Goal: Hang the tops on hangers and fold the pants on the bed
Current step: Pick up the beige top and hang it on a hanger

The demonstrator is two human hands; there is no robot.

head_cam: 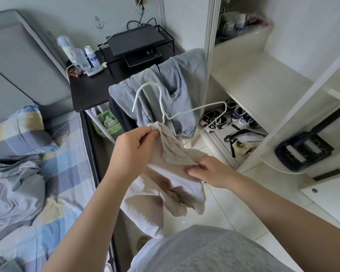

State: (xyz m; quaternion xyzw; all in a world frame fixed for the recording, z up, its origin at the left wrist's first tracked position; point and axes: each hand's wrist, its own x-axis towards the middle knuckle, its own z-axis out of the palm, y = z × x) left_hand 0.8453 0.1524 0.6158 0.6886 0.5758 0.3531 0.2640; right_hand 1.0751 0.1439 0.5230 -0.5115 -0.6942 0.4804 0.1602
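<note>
Beige top (165, 185) hangs bunched below both hands, off the bed, over the floor. Right hand (208, 169): thumb and curled fingers pinch a fold of the top at its stitched edge. Left hand (134, 143), up and left of the right one: thumb and fingertips pressed together on the top's bunched upper end, right at the base of the hanger neck. I can't tell if the wire itself is in that pinch.

White hanger (161, 107) stands above the left hand, hook up. One shoulder is inside the fabric, the other pokes out bare to the right.

Just behind the hanger, light blue garments (177, 85) are draped over a chair back. Left of the left hand: bed (67, 154) with a crumpled grey garment (14, 191) on it. Further back is a black desk (90, 91). Right of the right hand is an open wardrobe (253, 81), shoes (220, 118) at its bottom.
</note>
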